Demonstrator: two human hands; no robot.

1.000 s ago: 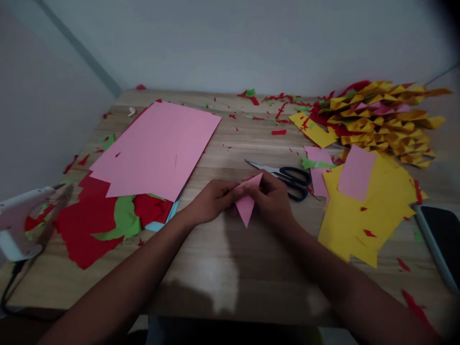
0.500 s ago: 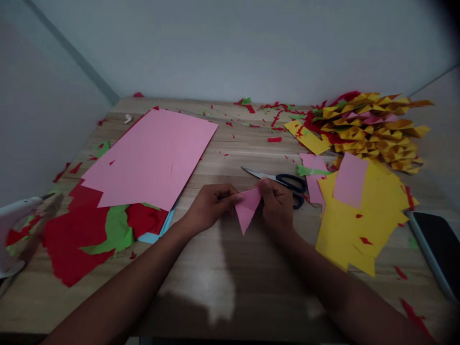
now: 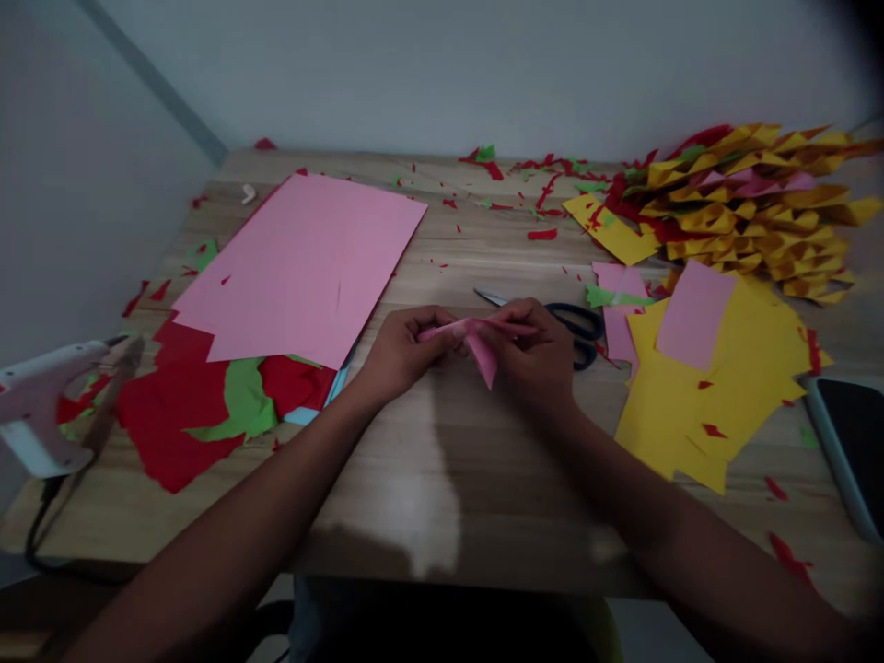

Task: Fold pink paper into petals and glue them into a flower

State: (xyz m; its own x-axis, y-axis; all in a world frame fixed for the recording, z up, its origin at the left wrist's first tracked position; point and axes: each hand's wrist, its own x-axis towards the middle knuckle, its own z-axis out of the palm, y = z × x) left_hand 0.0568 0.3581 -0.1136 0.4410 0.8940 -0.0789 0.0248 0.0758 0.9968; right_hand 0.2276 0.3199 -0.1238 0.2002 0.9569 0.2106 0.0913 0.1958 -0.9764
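Observation:
A small folded piece of pink paper (image 3: 484, 361) is held above the middle of the table, its layers spread apart and one pointed flap hanging down. My left hand (image 3: 412, 352) pinches its left side between thumb and fingers. On the other side my right hand (image 3: 537, 354) grips it, with fingers curled behind the paper. Scissors with dark blue handles (image 3: 578, 322) lie just beyond my right hand, partly covered by it. Right of them are pink paper offcuts (image 3: 622, 322) and a pink rectangle (image 3: 696, 313) resting on yellow sheets (image 3: 718, 396).
Pink sheets (image 3: 304, 267) lie at the left over red paper (image 3: 172, 414) and green paper (image 3: 249, 401). A glue gun (image 3: 48, 396) stands at the left edge. Folded yellow paper pieces (image 3: 752, 221) are heaped at the back right. A phone (image 3: 853, 442) lies at the right. Red scraps dot the wooden table (image 3: 387, 497).
The pink paper has gone from a flat triangle with its tip down to a spread shape with separate flaps. Both hands stay on it. The camera view has shifted slightly.

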